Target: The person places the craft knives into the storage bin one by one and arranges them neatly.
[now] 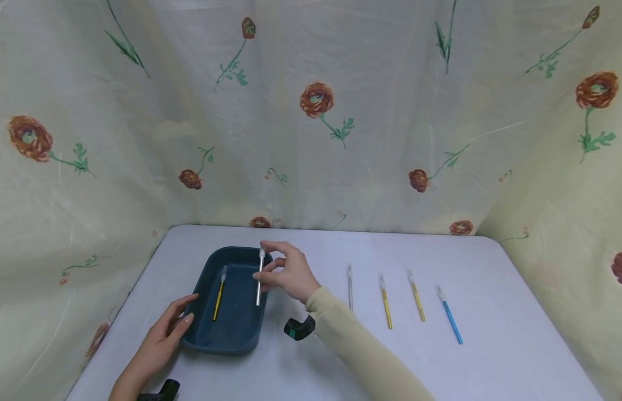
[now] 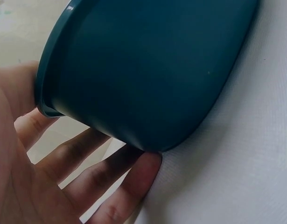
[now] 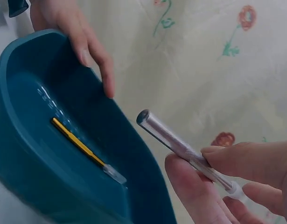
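Note:
My right hand [image 1: 288, 273] pinches a silver craft knife [image 3: 173, 142] between thumb and fingers, above the right side of a dark teal plastic tray [image 1: 220, 350]. The knife has a knurled grip and a clear cap, and its plain end points down. At the tray's left side my left hand [image 1: 158, 340] holds the wall, thumb at the rim and other fingers against the outside, as the left wrist view shows. Inside the tray lies one yellow craft knife [image 1: 218, 301] with a clear cap.
To the right of my right forearm, a silver craft knife [image 1: 350, 287], a yellow one [image 1: 385, 306], another yellow one [image 1: 417, 298] and a blue one [image 1: 451, 320] lie spaced apart on the white table [image 1: 511, 345]. A flowered curtain [image 1: 376, 184] hangs behind the table.

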{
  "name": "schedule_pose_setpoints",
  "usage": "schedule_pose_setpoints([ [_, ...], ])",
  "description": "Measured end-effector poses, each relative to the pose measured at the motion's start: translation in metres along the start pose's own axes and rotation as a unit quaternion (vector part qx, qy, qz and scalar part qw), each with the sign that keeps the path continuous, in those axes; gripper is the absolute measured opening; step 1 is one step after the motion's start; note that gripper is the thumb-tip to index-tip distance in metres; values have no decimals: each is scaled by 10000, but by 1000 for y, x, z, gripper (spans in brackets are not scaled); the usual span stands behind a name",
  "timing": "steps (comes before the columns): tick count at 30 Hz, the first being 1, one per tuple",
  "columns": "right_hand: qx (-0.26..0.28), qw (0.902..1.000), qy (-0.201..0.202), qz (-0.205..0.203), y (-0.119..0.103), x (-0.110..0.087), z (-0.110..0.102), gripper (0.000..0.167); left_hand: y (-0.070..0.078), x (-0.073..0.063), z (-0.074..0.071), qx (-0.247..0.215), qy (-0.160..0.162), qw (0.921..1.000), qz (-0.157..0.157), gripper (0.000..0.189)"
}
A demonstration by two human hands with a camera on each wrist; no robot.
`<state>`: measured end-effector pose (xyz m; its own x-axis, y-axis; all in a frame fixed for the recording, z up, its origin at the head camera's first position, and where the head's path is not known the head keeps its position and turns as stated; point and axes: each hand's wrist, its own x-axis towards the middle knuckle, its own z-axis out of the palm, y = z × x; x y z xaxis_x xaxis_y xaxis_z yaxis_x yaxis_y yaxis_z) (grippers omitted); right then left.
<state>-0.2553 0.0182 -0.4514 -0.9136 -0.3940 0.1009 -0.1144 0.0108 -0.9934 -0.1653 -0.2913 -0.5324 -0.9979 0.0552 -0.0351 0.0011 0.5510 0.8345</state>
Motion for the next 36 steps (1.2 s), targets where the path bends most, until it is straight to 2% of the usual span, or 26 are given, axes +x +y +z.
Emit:
schedule_pose_setpoints([
  [6,-29,9997,-177,186,7,19,15,68,1,0,-1,-38,0,10000,23,57],
  [12,-343,9980,-330,428,18,34,27,68,1,0,0,-54,15,10000,80,57],
  [22,-1267,9900,-395,485,27,50,45,66,-1,0,-2,-122,-34,9999,19,58],
  [26,-1507,9859,-352,639,30,55,52,66,-1,1,-2,-103,-41,9999,4,59],
  [32,-1634,9814,-358,941,40,67,61,67,0,1,-3,-105,-35,9999,7,59],
  [36,-1536,9815,-289,1103,45,72,67,67,0,0,-3,-106,-60,9999,-36,58],
])
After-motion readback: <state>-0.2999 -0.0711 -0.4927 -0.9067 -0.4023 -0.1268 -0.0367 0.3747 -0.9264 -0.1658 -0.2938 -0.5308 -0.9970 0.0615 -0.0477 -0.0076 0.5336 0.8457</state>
